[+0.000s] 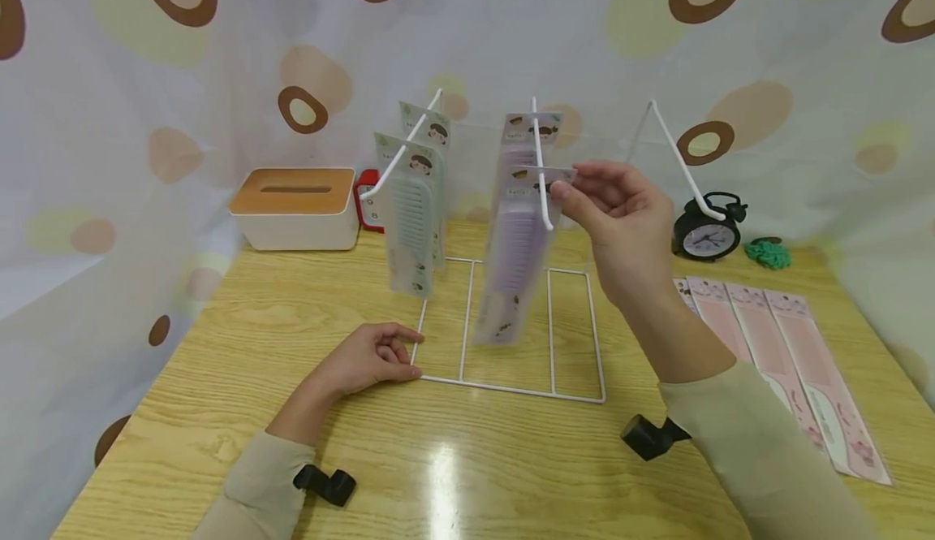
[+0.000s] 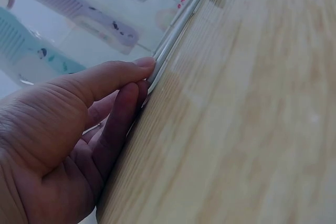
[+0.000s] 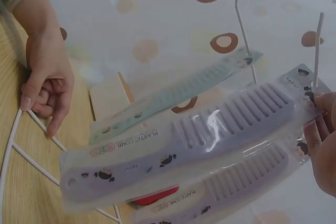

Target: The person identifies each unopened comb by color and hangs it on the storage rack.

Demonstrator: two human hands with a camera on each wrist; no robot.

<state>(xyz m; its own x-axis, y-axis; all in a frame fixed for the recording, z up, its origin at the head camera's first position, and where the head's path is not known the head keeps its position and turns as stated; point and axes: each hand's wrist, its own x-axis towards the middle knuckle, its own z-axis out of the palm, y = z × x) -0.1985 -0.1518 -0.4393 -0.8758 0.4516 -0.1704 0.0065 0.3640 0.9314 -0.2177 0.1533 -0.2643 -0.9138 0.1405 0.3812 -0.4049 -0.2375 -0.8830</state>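
Observation:
My right hand (image 1: 634, 227) pinches the top corner of a packaged purple comb (image 1: 514, 256), whose card is on the middle hook (image 1: 540, 158) of a white wire rack (image 1: 504, 388). The comb's lower end tilts to the left. Behind it on the same hook hangs another purple comb (image 3: 247, 174), partly covered. Two packaged green combs (image 1: 411, 215) hang from the left hook. Down on the table, my left hand (image 1: 368, 357) holds the rack's front left corner between thumb and fingers, as the left wrist view shows.
The right hook (image 1: 682, 158) is bare. Several pink packages (image 1: 792, 345) lie at the right of the table. A tissue box (image 1: 295, 215) and a red clock (image 1: 371, 203) stand at the back left, a black alarm clock (image 1: 707, 235) and a green scrunchie (image 1: 769, 254) at the back right.

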